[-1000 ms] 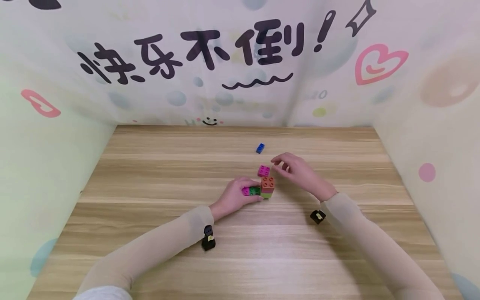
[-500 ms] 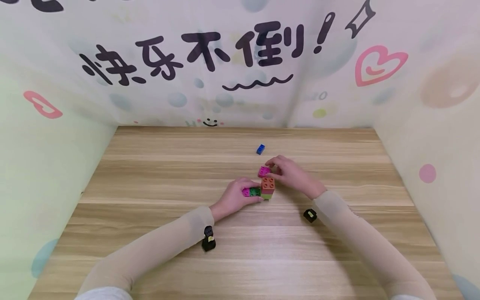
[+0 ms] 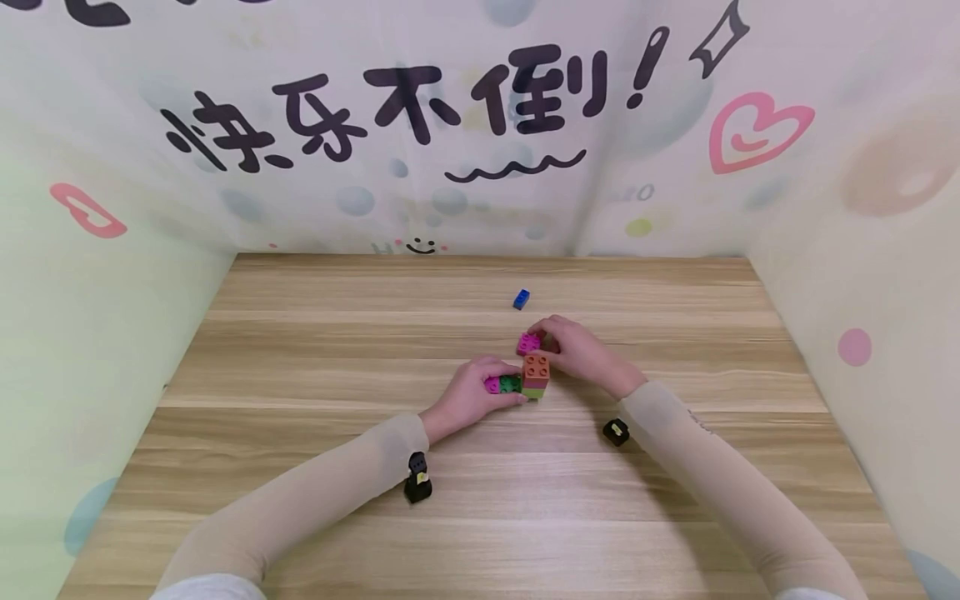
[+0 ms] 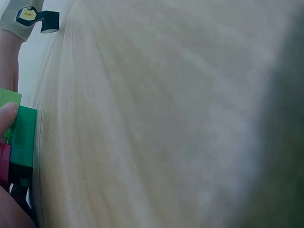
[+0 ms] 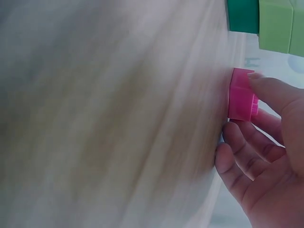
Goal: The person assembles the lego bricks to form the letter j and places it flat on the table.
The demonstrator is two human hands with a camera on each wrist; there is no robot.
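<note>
Slightly right of the table's middle stands a toy brick stack, with an orange brick (image 3: 536, 365) on top and a light green brick (image 5: 276, 26) lower down. At its base lies a dark green brick (image 4: 23, 142), beside a small pink piece (image 3: 492, 385). My left hand (image 3: 472, 392) grips this build between thumb and fingers. Just behind the stack, on the table, is a separate bright pink brick (image 5: 241, 95) with studs. My right hand (image 3: 581, 348) pinches it, the thumb at one edge and the fingers at its far side, partly hidden.
A small blue brick (image 3: 521, 299) lies farther back on the wooden table (image 3: 337, 325). A printed fabric wall (image 3: 420, 192) rises behind the table, with more walls at both sides. Black wrist cameras hang near both cuffs.
My right hand has moved left and down to the loose pink brick and taken hold of it; the brick now looks slightly turned. My left hand stays on the stack.
</note>
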